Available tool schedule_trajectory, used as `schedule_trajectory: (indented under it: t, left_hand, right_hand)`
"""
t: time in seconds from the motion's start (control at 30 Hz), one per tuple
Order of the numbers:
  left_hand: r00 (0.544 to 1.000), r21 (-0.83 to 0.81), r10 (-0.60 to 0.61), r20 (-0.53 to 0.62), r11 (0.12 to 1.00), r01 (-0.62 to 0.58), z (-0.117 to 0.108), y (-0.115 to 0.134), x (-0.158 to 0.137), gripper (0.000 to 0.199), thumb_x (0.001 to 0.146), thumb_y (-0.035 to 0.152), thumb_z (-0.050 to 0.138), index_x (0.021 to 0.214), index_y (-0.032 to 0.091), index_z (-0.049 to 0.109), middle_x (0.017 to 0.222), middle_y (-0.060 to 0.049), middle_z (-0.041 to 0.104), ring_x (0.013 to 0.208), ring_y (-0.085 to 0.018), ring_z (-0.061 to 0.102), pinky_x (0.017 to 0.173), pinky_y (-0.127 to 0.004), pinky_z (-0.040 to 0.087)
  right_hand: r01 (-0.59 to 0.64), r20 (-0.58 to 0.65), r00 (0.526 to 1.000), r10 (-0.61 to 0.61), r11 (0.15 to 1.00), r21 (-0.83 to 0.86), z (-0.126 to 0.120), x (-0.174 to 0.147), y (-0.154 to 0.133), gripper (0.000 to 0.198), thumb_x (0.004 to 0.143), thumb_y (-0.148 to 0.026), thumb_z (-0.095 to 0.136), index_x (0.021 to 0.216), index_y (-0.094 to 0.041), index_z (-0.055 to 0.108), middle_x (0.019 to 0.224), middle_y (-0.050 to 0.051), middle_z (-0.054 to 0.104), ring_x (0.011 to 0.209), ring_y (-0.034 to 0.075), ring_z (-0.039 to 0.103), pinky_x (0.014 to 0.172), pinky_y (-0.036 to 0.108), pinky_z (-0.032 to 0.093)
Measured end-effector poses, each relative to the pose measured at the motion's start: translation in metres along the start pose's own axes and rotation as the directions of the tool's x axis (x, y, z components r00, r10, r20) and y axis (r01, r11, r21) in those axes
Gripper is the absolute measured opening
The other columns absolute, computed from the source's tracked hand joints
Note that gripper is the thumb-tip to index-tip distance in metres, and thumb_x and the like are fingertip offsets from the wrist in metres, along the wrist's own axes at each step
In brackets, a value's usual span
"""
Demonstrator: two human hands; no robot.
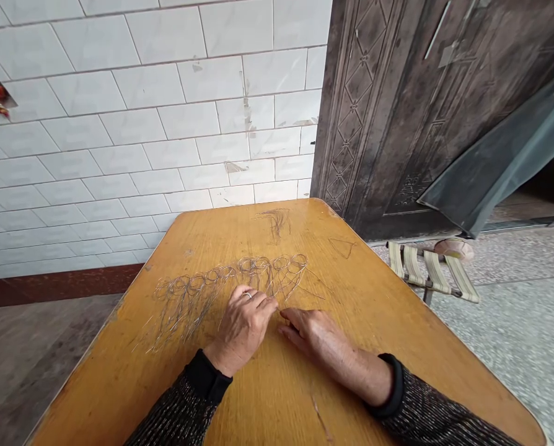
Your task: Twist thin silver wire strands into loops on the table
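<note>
My left hand (246, 325), with a ring on one finger, is closed in a pinch just in front of a row of thin wire loops (212, 274). Facing it, my right hand (321, 334) has its thumb and fingers drawn together, the tips close to those of the left. Whatever is pinched between the fingertips is too fine to make out. The loops lie side by side on the wooden table (374, 347), their long loose tails pointing toward me. Part of the tails is hidden behind my left hand.
Some loose thin strands (277, 220) lie near the table's far edge, and a bent strand (344, 248) at its right. A white tiled wall (165, 124) stands behind the table. On the right are a dark carved door (379, 124) and a striped folding stool (432, 272).
</note>
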State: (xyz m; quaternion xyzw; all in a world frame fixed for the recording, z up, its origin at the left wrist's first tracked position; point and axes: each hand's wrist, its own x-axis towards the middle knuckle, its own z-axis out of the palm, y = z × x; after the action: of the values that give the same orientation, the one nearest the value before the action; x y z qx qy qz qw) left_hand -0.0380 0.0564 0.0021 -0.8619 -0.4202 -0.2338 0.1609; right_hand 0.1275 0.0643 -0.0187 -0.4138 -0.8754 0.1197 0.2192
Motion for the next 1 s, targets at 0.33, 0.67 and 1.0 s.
schedule_trajectory:
  t: [0.33,0.67,1.0]
  left_hand:
    - [1.0,-0.064,0.012,0.001,0.998,-0.012,-0.001,-0.004,0.0,0.023,0.088,0.012,0.036,0.077,0.018,0.056,0.065,0.001,0.056,0.064,-0.012,0.051,0.086,-0.036,0.035]
    - [0.99,-0.27,-0.001,-0.141,0.962,-0.038,-0.006,0.0,0.004,0.02,0.087,0.014,0.041,0.075,0.019,0.055,0.066,0.004,0.061,0.061,-0.009,0.053,0.085,-0.032,0.036]
    - [0.992,-0.24,0.037,-0.121,0.969,-0.066,-0.008,0.004,0.005,0.026,0.088,0.015,0.036,0.071,0.017,0.056,0.059,0.002,0.057,0.058,-0.01,0.051,0.085,-0.034,0.037]
  right_hand:
    - [-0.206,0.184,0.978,0.1,0.614,0.762,-0.012,0.009,0.006,0.037,0.083,-0.042,0.046,0.058,-0.015,0.053,0.05,-0.002,0.052,0.035,0.004,0.041,0.038,0.019,0.03]
    - [-0.425,0.424,0.905,-0.017,-0.046,0.904,-0.016,0.009,0.007,0.03,0.064,-0.039,0.07,0.07,-0.011,0.061,0.055,0.0,0.066,0.027,0.002,0.043,0.032,0.014,0.037]
    - [-0.411,0.408,0.91,0.076,0.038,0.911,-0.011,0.009,0.007,0.028,0.058,-0.034,0.075,0.058,-0.011,0.059,0.048,0.001,0.064,0.027,0.002,0.043,0.03,0.014,0.03]
